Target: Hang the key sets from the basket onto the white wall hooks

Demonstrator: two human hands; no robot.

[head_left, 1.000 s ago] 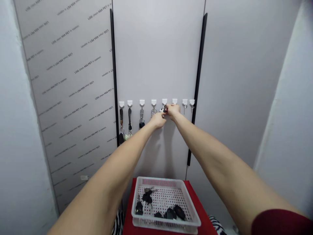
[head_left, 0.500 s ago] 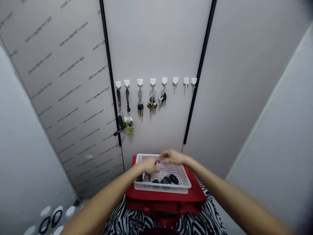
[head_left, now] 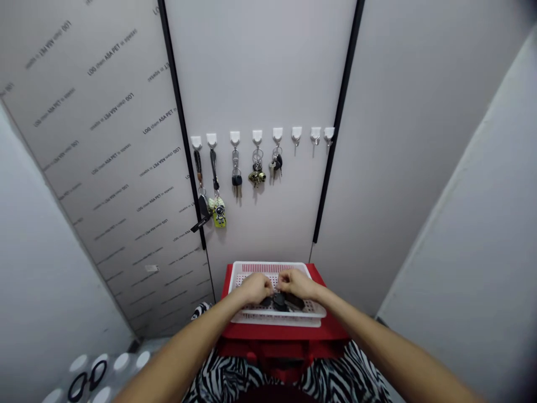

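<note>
Both my hands are down in a white perforated basket (head_left: 251, 267) that stands on a red stool (head_left: 285, 334). My left hand (head_left: 255, 289) and my right hand (head_left: 297, 283) are curled close together over dark car keys (head_left: 280, 302) lying in the basket. What exactly each hand grips is hidden by the fingers. On the wall above, a row of white hooks (head_left: 296, 133) runs left to right. Key bunches (head_left: 276, 162) hang from the left five hooks, and the right three hooks are bare.
A black vertical strip (head_left: 335, 123) runs down the wall right of the hooks, another (head_left: 180, 129) on the left. A printed protective-film panel (head_left: 96, 140) covers the left wall. Zebra-patterned fabric (head_left: 235, 380) lies under the stool, and a spotted mat (head_left: 92, 375) is at lower left.
My hands left the fifth hook, where a key bunch now hangs, dropped down into the basket and closed together over the dark keys. The view tilted downward.
</note>
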